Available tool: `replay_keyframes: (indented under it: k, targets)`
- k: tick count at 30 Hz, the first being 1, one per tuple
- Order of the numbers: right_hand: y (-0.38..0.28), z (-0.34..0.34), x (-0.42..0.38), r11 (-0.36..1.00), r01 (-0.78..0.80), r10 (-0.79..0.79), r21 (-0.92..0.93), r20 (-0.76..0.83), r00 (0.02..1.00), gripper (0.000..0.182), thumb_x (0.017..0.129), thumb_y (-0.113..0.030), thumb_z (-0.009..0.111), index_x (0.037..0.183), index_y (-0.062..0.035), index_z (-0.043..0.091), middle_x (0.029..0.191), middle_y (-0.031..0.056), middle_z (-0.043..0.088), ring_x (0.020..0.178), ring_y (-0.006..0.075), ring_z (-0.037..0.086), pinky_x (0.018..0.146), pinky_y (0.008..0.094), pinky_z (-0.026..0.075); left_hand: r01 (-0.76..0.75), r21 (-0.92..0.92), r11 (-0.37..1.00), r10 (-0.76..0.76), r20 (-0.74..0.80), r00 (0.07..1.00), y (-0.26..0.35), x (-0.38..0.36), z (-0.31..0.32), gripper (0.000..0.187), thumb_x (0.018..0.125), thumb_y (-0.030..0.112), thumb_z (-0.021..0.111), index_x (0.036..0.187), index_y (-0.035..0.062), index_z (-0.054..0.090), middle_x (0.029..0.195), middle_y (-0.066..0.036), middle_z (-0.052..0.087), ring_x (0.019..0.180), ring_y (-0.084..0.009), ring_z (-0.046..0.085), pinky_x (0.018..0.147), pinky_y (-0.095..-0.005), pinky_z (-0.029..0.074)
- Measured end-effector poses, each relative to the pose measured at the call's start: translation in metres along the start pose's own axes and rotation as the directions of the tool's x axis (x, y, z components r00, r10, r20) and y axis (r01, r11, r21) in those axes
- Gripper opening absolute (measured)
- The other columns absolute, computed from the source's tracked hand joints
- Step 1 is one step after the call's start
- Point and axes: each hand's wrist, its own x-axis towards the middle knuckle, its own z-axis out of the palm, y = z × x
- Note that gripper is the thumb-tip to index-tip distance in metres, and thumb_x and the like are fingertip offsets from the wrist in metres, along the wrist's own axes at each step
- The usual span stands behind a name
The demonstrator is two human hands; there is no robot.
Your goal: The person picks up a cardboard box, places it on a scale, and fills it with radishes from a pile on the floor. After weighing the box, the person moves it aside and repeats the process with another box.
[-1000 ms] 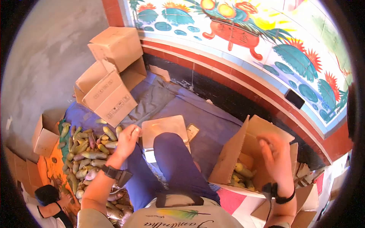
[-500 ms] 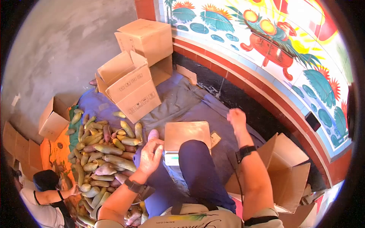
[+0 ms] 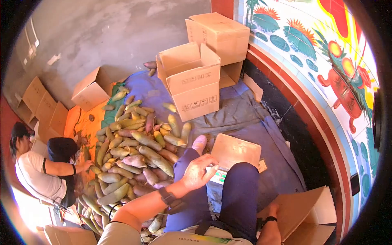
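Observation:
My left hand (image 3: 199, 173) hovers by the near left edge of a scale with a flat platform (image 3: 237, 149) and a green-lit display, its fingers loosely apart with nothing in them. The platform is bare, and the scale stands between my knees. Down at my right side, my right hand (image 3: 272, 210) reaches into an open cardboard box (image 3: 300, 212). Its fingers are hidden by the box, so their hold does not show. To my left lies a large heap of long green and purple radishes (image 3: 151, 142).
An open carton (image 3: 196, 92) stands on the blue sheet ahead, with another box (image 3: 222, 34) behind it. At left, another person (image 3: 45, 171) reaches toward the heap. More boxes (image 3: 92, 87) line the grey wall. A phone (image 3: 355, 183) is at the tiled wall.
My right hand has dropped from a raised fist down into the box at my right. The view has swung left, showing more of the other person. My left hand stays near the scale.

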Motion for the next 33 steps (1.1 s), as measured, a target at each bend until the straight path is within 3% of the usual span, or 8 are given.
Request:
replay_keyframes:
  k: [9,13,15,18,22,28,30,33]
  targets:
    - [0.004,0.039,-0.021,0.944,-0.046,0.080,0.325,-0.093,0.992,0.019,0.077,-0.015,0.060,0.086,0.0006,0.066,0.091,0.0204,0.065,0.090,0.0348,0.062,0.074,0.0425,0.050,0.005,0.067,0.998,-0.010,0.064,0.998,0.005,0.007,0.021,0.013,0.084,0.011,0.053,0.085,-0.0006,0.058,0.086,-0.015,0.061,0.083,-0.0306,0.059,0.078,-0.0365,0.047]
    - [-0.012,-0.002,-0.057,0.710,-0.206,0.283,0.673,-0.004,0.959,0.025,0.079,-0.020,0.055,0.092,-0.0019,0.067,0.100,0.0207,0.064,0.097,0.0342,0.061,0.083,0.0420,0.048,0.007,0.093,0.996,-0.013,0.066,0.998,0.003,0.010,0.017,0.013,0.084,0.010,0.051,0.081,-0.0009,0.058,0.086,-0.014,0.062,0.082,-0.0285,0.060,0.078,-0.0350,0.046]
    - [-0.012,-0.023,-0.067,0.757,-0.219,0.209,0.616,0.089,0.974,0.026,0.079,-0.017,0.054,0.092,0.0021,0.066,0.103,0.0249,0.061,0.097,0.0389,0.059,0.085,0.0423,0.047,0.019,0.114,0.993,-0.028,0.077,0.997,0.012,0.014,0.018,0.014,0.084,0.010,0.050,0.080,-0.0010,0.058,0.086,-0.014,0.062,0.083,-0.0278,0.060,0.078,-0.0353,0.046]
    - [-0.007,-0.017,-0.074,0.692,-0.224,0.246,0.686,0.067,0.967,0.026,0.078,-0.015,0.055,0.093,0.0037,0.064,0.103,0.0255,0.061,0.097,0.0401,0.059,0.084,0.0428,0.047,0.061,0.111,0.992,-0.072,0.096,0.993,0.019,0.018,0.017,0.020,0.086,0.014,0.049,0.078,-0.0012,0.058,0.087,-0.015,0.062,0.084,-0.0288,0.059,0.080,-0.0360,0.044]
    - [0.021,-0.018,-0.085,0.747,-0.259,0.260,0.613,0.090,0.961,0.025,0.079,-0.014,0.054,0.093,0.0048,0.064,0.099,0.0260,0.062,0.096,0.0397,0.059,0.081,0.0441,0.048,-0.022,0.141,0.990,0.008,0.095,0.995,0.016,0.020,0.019,0.017,0.085,0.012,0.051,0.079,-0.0022,0.057,0.084,-0.015,0.061,0.078,-0.0277,0.059,0.074,-0.0339,0.046]
    - [0.085,0.032,-0.083,0.811,-0.100,0.223,0.577,-0.146,0.964,0.017,0.073,-0.010,0.056,0.077,0.0028,0.066,0.084,0.0228,0.064,0.089,0.0373,0.062,0.073,0.0435,0.051,0.005,0.185,0.983,-0.027,0.116,0.993,0.018,0.023,0.025,0.026,0.088,0.020,0.048,0.077,-0.0030,0.056,0.084,-0.016,0.061,0.078,-0.0289,0.058,0.075,-0.0356,0.045]
    - [0.111,0.038,-0.090,0.947,0.087,0.028,0.310,-0.347,0.938,0.012,0.069,-0.009,0.058,0.070,-0.0007,0.067,0.074,0.0195,0.064,0.078,0.0351,0.063,0.068,0.0427,0.052,0.007,0.201,0.980,-0.033,0.127,0.991,0.024,0.026,0.029,0.028,0.089,0.021,0.048,0.077,-0.0031,0.055,0.083,-0.016,0.060,0.079,-0.0289,0.057,0.075,-0.0355,0.044]
    - [0.161,0.051,-0.090,0.992,0.074,-0.047,0.099,-0.246,0.968,0.015,0.069,-0.010,0.057,0.075,-0.0021,0.068,0.079,0.0190,0.064,0.076,0.0329,0.061,0.068,0.0416,0.052,0.005,0.204,0.979,-0.036,0.148,0.988,0.023,0.027,0.034,0.029,0.089,0.022,0.048,0.077,-0.0034,0.055,0.083,-0.016,0.060,0.079,-0.0287,0.057,0.075,-0.0349,0.044]
